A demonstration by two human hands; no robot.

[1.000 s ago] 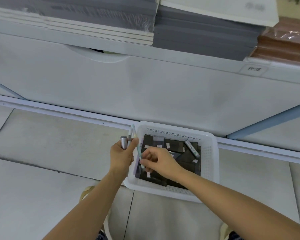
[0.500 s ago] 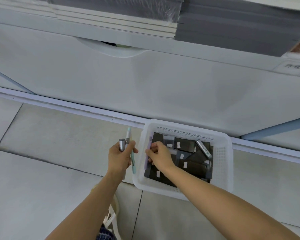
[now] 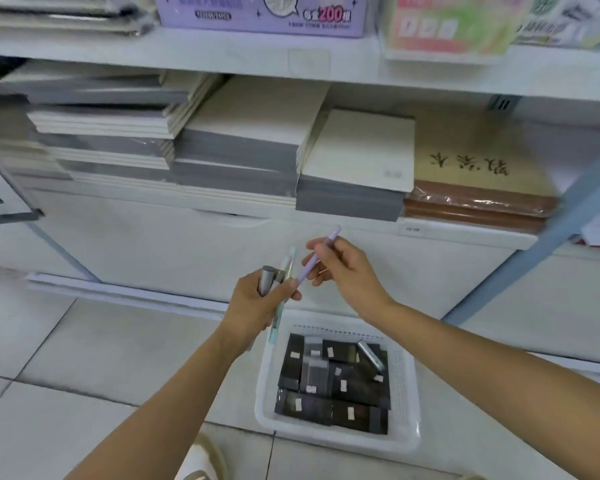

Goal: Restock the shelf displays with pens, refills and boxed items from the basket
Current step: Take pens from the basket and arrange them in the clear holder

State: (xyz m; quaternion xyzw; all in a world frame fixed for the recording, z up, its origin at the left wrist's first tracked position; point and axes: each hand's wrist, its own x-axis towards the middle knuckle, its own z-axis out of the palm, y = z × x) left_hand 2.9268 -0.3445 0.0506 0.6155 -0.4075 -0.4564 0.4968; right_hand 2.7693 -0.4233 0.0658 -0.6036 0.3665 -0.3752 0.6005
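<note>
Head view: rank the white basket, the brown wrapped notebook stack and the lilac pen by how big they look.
1. White basket and brown notebook stack: about alike in the frame, and the stack sits farther off, so I won't rank them.
2. Lilac pen, pinched in the right hand: plainly the smallest.

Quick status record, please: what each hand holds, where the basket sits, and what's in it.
left hand: grips a grey pen and a mint pen
right hand: pinches a lilac pen, whose lower tip reaches the left hand's fingers
basket: on the floor, below both hands
basket contents: dark boxes and one silver pen
shelf above: notebook stacks
</note>
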